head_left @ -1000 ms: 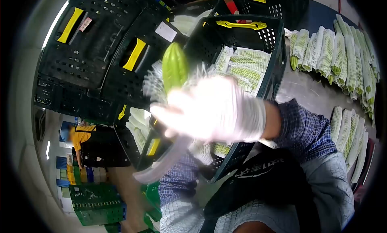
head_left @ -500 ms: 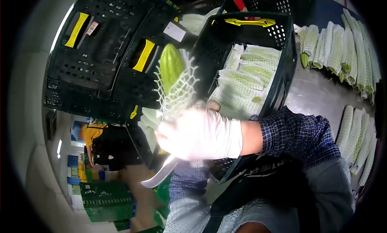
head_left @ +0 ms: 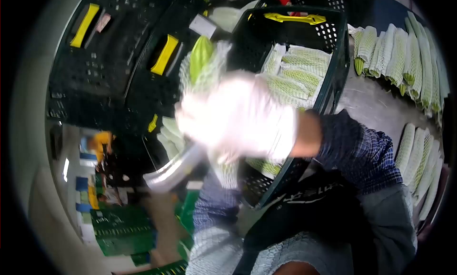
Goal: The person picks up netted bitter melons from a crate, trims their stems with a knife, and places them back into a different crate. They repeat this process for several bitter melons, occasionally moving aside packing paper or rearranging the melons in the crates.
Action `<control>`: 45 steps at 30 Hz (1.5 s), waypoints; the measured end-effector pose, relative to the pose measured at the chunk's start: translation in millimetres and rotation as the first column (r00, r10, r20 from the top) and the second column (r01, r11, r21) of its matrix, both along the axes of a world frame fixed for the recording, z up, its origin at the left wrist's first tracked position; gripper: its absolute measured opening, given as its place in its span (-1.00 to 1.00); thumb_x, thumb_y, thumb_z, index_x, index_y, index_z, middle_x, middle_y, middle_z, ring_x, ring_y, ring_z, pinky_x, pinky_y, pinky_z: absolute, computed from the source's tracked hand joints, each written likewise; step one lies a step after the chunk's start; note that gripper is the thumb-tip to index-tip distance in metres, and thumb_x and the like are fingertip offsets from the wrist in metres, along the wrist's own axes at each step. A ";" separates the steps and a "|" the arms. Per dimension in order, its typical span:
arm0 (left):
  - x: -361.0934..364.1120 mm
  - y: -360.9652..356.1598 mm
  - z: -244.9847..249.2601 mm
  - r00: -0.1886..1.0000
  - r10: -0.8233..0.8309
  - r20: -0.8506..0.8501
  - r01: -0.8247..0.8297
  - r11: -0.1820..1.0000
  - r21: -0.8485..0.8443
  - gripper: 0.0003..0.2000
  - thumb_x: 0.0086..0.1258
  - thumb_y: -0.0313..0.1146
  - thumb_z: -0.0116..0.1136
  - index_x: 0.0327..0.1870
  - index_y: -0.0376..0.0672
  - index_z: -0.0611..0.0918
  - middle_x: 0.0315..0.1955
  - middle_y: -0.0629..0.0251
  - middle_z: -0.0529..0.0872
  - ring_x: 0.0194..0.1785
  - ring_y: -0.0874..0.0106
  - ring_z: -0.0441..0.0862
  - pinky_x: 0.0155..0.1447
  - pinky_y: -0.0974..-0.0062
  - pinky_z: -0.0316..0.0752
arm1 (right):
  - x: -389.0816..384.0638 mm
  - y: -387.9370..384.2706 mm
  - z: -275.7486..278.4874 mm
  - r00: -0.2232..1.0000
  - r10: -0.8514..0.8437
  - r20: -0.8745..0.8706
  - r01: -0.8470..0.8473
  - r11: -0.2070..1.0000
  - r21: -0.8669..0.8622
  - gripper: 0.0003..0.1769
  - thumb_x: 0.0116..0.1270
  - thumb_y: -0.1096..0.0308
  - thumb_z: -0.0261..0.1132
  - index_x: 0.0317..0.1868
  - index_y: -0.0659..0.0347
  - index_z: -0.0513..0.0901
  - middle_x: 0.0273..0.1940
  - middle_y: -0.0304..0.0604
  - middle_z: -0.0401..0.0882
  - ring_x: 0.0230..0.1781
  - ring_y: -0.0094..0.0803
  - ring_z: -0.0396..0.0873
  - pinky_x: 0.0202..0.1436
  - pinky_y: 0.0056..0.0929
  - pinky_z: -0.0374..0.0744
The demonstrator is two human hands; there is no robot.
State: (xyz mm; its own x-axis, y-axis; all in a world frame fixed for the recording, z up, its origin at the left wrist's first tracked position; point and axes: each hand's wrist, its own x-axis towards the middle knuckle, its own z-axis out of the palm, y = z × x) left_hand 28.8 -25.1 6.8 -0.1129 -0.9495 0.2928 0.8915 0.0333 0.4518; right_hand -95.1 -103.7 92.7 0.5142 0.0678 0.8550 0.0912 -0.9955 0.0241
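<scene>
My right hand (head_left: 250, 115), in a white glove blurred by motion, is closed. A knife blade (head_left: 166, 170) sticks out from under it to the lower left; the handle is hidden. Above the fingers rises a ridged green gourd (head_left: 201, 58) with its tip bare and a white foam net (head_left: 216, 63) around it. The netting shows again below the glove. My left sleeve (head_left: 216, 199) comes up from below, but the left hand is mostly covered by the right one; it appears closed around the gourd.
A dark crate (head_left: 340, 80) holds several netted gourds (head_left: 304, 75). More netted gourds (head_left: 395, 51) lie in rows on the metal table (head_left: 364, 101) at right. Black crates (head_left: 114, 46) stand at left. Beyond is a person in yellow (head_left: 102, 142) near green crates (head_left: 121, 232).
Both hands have moved up slightly with the gourd. The knife blade has swung up and left and now shows broader. The net sits more loosely spread beside the gourd's tip.
</scene>
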 end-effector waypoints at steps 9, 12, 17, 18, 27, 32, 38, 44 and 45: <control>23.0 -8.3 -9.3 0.861 0.110 -0.497 0.038 0.960 0.277 -0.56 0.41 -0.23 0.28 0.17 -0.36 0.52 -0.07 0.00 0.66 -0.02 0.25 0.71 0.06 0.39 0.74 | -25.6 -70.8 -37.4 0.938 -0.338 0.082 0.302 0.908 0.289 -0.75 0.33 0.35 0.36 0.01 0.00 0.73 -0.26 -0.20 0.71 -0.48 -0.42 0.60 -0.39 -0.53 0.54; 20.5 -10.0 -11.4 0.773 0.538 -0.337 -0.297 0.776 0.557 -0.65 0.53 -0.18 0.13 0.12 -0.28 0.57 0.01 0.03 0.67 0.04 0.21 0.71 0.13 0.32 0.73 | -26.6 -62.0 -61.5 0.983 -0.154 0.102 0.119 0.951 0.285 -0.51 0.12 0.47 0.31 0.12 0.05 0.72 -0.25 -0.22 0.74 -0.46 -0.43 0.59 -0.33 -0.51 0.54; 20.0 -7.1 -11.1 0.849 0.526 0.045 -0.497 0.768 0.403 -0.73 0.44 -0.24 0.17 0.06 -0.15 0.55 -0.14 0.25 0.70 -0.06 0.36 0.71 0.05 0.44 0.70 | -25.4 -53.4 -78.8 0.990 -0.109 0.084 0.087 0.969 0.233 -0.44 0.10 0.42 0.34 0.21 0.14 0.66 -0.30 -0.24 0.70 -0.41 -0.42 0.62 -0.33 -0.47 0.56; 21.5 -6.0 -11.6 0.851 0.505 0.148 -0.524 0.788 0.325 -0.70 0.39 -0.29 0.21 0.07 -0.15 0.55 -0.13 0.24 0.70 -0.05 0.36 0.71 0.06 0.43 0.70 | -24.0 -50.7 -80.1 0.991 -0.109 0.076 0.092 0.975 0.202 -0.43 0.13 0.39 0.36 0.23 0.17 0.64 -0.30 -0.25 0.68 -0.38 -0.43 0.64 -0.33 -0.49 0.57; 17.8 -4.4 -14.6 0.548 0.540 0.639 -0.655 0.752 -0.074 -0.36 -0.01 -0.65 0.55 0.18 -0.21 0.56 0.02 0.16 0.71 0.07 0.35 0.71 0.13 0.39 0.71 | -14.2 -31.2 -74.7 0.987 -0.158 -0.025 0.158 0.987 0.036 -0.40 0.12 0.33 0.38 0.22 0.28 0.61 -0.40 -0.26 0.58 -0.42 -0.44 0.60 -0.37 -0.48 0.55; 29.4 0.6 -15.6 0.787 0.418 0.455 -0.486 0.873 0.039 -0.43 0.24 -0.34 0.50 0.25 -0.32 0.54 0.08 0.04 0.69 0.13 0.30 0.70 0.07 0.40 0.69 | -5.6 -36.6 -83.2 0.987 -0.161 -0.018 0.162 0.986 0.037 -0.35 0.13 0.36 0.37 0.29 0.31 0.55 -0.38 -0.24 0.57 -0.42 -0.44 0.57 -0.37 -0.45 0.52; 22.9 0.0 -14.2 0.310 0.428 0.849 -0.417 0.864 -0.284 -0.58 0.55 -0.29 0.06 0.37 -0.18 0.44 0.24 0.04 0.59 0.27 0.29 0.61 0.24 0.36 0.61 | -4.1 -42.7 -85.3 0.978 -0.202 -0.056 0.204 0.978 0.034 -0.32 0.14 0.35 0.34 0.32 0.32 0.51 -0.38 -0.23 0.55 -0.43 -0.41 0.56 -0.33 -0.40 0.51; 9.6 4.9 -10.7 -0.212 0.459 0.863 -0.663 0.581 -0.472 -0.33 0.16 -0.59 0.35 0.33 -0.17 0.34 0.16 0.10 0.58 0.22 0.32 0.61 0.23 0.42 0.60 | -9.0 -94.1 -85.8 0.891 -0.429 0.147 0.425 0.903 0.061 -0.34 0.12 0.47 0.34 0.32 0.06 0.57 -0.38 -0.28 0.66 -0.44 -0.40 0.65 -0.34 -0.45 0.56; 10.3 5.3 -16.0 -0.216 0.459 0.862 -0.696 0.547 -0.465 -0.25 0.09 -0.65 0.37 0.35 -0.16 0.29 0.19 0.10 0.55 0.24 0.32 0.59 0.26 0.42 0.59 | -14.1 -105.0 -81.7 0.854 -0.467 0.230 0.449 0.884 0.128 -0.37 0.15 0.51 0.32 0.30 0.02 0.59 -0.35 -0.25 0.71 -0.43 -0.38 0.68 -0.33 -0.45 0.60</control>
